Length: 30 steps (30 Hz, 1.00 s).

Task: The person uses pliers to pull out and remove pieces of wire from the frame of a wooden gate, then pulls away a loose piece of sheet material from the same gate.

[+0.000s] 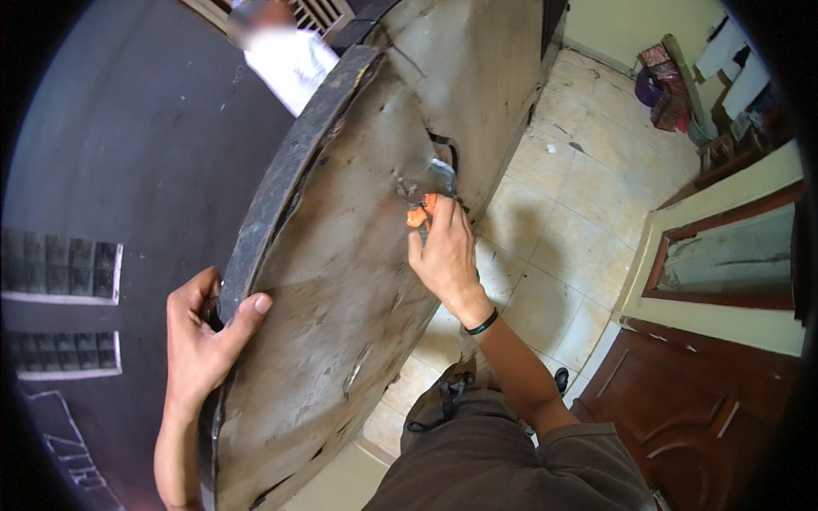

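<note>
A large upended panel [341, 247] fills the middle of the view, covered in a worn, wrinkled grey-brown sheet and edged with a dark border. My left hand [204, 332] is closed around that dark border, its thumb over the sheet side and its fingers behind. In the upper middle of the sheet, my right hand [447, 255] grips an orange-handled tool [417, 217]; its exact kind is partly hidden by the fingers. Just above the hand is a dark curved tear [445, 143] with a shiny, pale piece [443, 168] at its lower end.
Another person [294, 68] in a white top is beyond the panel's far left edge. A dark wall [119, 170] runs along the left. Tiled floor [554, 213] extends to the right, with a brown wooden door [682, 409] at lower right and piled belongings [665, 85] at far right.
</note>
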Available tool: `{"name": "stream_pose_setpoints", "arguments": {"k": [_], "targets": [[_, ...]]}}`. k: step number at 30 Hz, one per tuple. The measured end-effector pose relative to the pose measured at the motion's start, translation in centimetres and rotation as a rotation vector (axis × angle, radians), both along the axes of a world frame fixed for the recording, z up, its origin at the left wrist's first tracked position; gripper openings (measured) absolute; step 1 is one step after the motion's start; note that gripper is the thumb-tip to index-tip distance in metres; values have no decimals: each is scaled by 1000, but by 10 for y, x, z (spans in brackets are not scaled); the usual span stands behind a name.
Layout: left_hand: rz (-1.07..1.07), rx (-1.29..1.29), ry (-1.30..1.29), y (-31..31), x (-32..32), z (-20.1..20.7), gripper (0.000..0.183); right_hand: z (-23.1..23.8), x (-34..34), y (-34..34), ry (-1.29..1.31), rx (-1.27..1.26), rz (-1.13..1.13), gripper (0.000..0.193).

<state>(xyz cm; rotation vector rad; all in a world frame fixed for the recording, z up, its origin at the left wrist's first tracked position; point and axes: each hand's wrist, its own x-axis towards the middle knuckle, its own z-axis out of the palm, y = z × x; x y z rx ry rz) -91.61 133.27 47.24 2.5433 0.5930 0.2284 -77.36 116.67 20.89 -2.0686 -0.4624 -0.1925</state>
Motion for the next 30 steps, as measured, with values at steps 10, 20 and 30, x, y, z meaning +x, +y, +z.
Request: {"name": "stream_pose_setpoints", "arguments": {"k": [10, 20, 30], "targets": [[21, -21, 138, 1, 5, 10, 55, 12, -6, 0, 189, 219, 82, 38], [21, -21, 167, 2, 3, 11, 53, 19, -5, -18, 1067, 788, 481, 12], [22, -45, 44, 3, 3, 1, 58, 38, -7, -38, 1555, 1526, 1047, 16]]}}
